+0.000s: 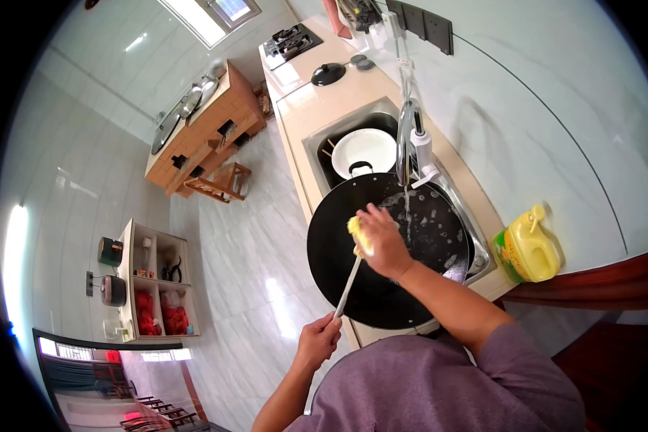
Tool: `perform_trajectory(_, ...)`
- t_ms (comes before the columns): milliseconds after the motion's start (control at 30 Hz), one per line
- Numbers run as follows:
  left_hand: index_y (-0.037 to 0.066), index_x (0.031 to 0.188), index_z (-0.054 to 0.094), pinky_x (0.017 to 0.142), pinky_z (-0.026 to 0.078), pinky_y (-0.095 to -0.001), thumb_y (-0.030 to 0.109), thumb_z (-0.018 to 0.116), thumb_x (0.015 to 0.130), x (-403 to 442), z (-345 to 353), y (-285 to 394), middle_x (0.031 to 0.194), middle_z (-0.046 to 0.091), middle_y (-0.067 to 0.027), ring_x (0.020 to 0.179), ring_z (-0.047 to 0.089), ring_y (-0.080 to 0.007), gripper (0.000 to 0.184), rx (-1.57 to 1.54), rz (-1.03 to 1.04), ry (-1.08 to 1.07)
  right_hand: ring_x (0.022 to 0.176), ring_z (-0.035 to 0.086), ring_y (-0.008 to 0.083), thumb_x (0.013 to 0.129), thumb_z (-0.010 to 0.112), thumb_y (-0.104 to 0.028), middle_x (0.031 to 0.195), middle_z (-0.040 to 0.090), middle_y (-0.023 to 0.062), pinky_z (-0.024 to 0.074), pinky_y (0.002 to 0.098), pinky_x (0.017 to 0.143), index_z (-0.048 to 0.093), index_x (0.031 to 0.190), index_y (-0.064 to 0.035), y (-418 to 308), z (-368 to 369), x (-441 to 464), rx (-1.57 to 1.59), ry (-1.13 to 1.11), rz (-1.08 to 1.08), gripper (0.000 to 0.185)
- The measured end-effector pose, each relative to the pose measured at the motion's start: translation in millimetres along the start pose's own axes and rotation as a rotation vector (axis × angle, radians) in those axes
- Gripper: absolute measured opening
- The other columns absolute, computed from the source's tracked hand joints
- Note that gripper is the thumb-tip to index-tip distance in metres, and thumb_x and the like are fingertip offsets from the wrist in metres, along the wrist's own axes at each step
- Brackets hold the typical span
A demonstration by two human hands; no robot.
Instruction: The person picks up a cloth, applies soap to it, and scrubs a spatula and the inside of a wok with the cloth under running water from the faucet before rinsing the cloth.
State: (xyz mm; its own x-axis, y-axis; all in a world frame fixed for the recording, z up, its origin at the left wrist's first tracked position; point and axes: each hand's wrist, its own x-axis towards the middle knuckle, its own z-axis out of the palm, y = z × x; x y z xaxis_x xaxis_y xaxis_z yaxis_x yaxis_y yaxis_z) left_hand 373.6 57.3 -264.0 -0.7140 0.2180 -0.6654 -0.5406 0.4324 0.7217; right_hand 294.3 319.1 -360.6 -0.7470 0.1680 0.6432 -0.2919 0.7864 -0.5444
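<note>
The purple shirt (425, 385) lies nearest, on the wok's (335, 245) near side. At the wok's near-left rim the left hand (320, 341) is clamped around a slim pale rod (348, 286); over the wok, the right hand (387, 243) is wrapped on a soft yellow scrubber (355, 227) at the rod's hidden far end. Steady hold, even rubbing and drips kept inside the wok seem wise. Round, black and smooth, the wok bears suds (432, 216) beneath a shiny curved faucet (403, 137); beyond it sits a glossy white basin (366, 146).
</note>
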Motion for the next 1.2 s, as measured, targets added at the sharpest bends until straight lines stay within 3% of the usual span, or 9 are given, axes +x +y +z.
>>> perform_trajectory(67, 0.005, 0.128, 0.070, 0.041, 0.032, -0.0237, 0.027, 0.066, 0.104, 1, 1, -1, 0.066, 0.049, 0.0048, 0.049, 0.039, -0.0045, 0.033, -0.041, -0.014, -0.027, 0.146, 0.044, 0.0370, 0.088, 0.075, -0.013, 0.143, 0.059, 0.0109, 0.0291, 0.0584, 0.123, 0.065, 0.125, -0.0031, -15, -12, 3, -0.013, -0.108, 0.008, 0.039)
perform_trajectory(233, 0.005, 0.133, 0.069, 0.044, 0.035, -0.0236, 0.028, 0.067, 0.104, 5, 3, -6, 0.066, 0.050, 0.0047, 0.052, 0.042, -0.0045, 0.037, -0.027, 0.023, -0.010, 0.137, 0.054, 0.0393, 0.092, 0.073, -0.018, 0.136, 0.063, 0.0235, 0.0377, 0.0486, 0.119, 0.064, 0.130, 0.0019, 22, -8, 3, 0.171, -0.016, 0.260, 0.044)
perform_trajectory(300, 0.005, 0.135, 0.068, 0.048, 0.040, -0.0234, 0.028, 0.068, 0.103, 6, -3, -11, 0.068, 0.052, 0.0045, 0.056, 0.047, -0.0048, 0.040, 0.023, 0.032, 0.035, 0.130, 0.058, 0.0413, 0.095, 0.070, -0.025, 0.133, 0.065, 0.0241, 0.0457, 0.0460, 0.112, 0.064, 0.127, 0.0024, 39, -14, 10, 0.361, -0.096, 0.748, 0.043)
perform_trajectory(600, 0.004, 0.126, 0.072, 0.063, 0.050, -0.0335, 0.028, 0.072, 0.099, 12, -14, -11, 0.071, 0.067, -0.0103, 0.067, 0.061, -0.0114, 0.037, 0.532, 0.421, 0.211, 0.138, 0.052, 0.0371, 0.096, 0.072, -0.027, 0.145, 0.058, 0.0174, 0.0403, 0.0491, 0.116, 0.066, 0.133, -0.0080, 18, -28, 10, 0.165, -0.215, -0.040, 0.042)
perform_trajectory(733, 0.005, 0.123, 0.074, 0.060, 0.048, -0.0326, 0.025, 0.073, 0.098, 10, -15, -24, 0.066, 0.062, -0.0100, 0.061, 0.058, -0.0128, 0.031, 0.497, 0.450, 0.221, 0.130, 0.055, 0.0387, 0.094, 0.074, -0.033, 0.145, 0.052, 0.0161, 0.0455, 0.0443, 0.109, 0.065, 0.138, -0.0180, 19, -28, 14, 0.215, -0.134, 0.170, 0.047)
perform_trajectory(833, 0.006, 0.122, 0.074, 0.058, 0.047, -0.0318, 0.023, 0.075, 0.097, 5, -21, -25, 0.067, 0.062, -0.0094, 0.061, 0.056, -0.0133, 0.031, 0.524, 0.478, 0.259, 0.106, 0.066, 0.0436, 0.098, 0.070, -0.037, 0.122, 0.065, 0.0239, 0.0556, 0.0462, 0.089, 0.067, 0.125, -0.0066, 28, -32, 21, 0.200, -0.295, 0.450, 0.041)
perform_trajectory(933, 0.005, 0.122, 0.074, 0.059, 0.048, -0.0320, 0.023, 0.075, 0.097, 8, -29, -31, 0.068, 0.062, -0.0100, 0.061, 0.057, -0.0142, 0.031, 0.576, 0.570, 0.258, 0.092, 0.069, 0.0461, 0.098, 0.068, -0.039, 0.100, 0.072, 0.0248, 0.0563, 0.0504, 0.079, 0.068, 0.114, -0.0022, 39, -11, 13, 0.220, -0.061, 0.437, 0.040)
perform_trajectory(1100, 0.006, 0.122, 0.074, 0.063, 0.051, -0.0331, 0.024, 0.074, 0.097, 12, -41, -49, 0.072, 0.065, -0.0128, 0.064, 0.063, -0.0189, 0.031, 0.526, 0.554, 0.237, 0.089, 0.069, 0.0475, 0.099, 0.066, -0.043, 0.091, 0.073, 0.0265, 0.0558, 0.0505, 0.076, 0.071, 0.099, 0.0007, 58, 0, 18, 0.243, -0.156, 0.820, 0.044)
perform_trajectory(1200, 0.008, 0.122, 0.074, 0.065, 0.052, -0.0345, 0.026, 0.074, 0.097, 3, -39, -36, 0.075, 0.068, -0.0145, 0.067, 0.067, -0.0234, 0.031, 0.582, 0.474, 0.225, 0.095, 0.068, 0.0462, 0.100, 0.066, -0.041, 0.101, 0.071, 0.0249, 0.0542, 0.0510, 0.082, 0.069, 0.107, -0.0011, 39, -4, 8, 0.329, -0.091, 0.672, 0.041)
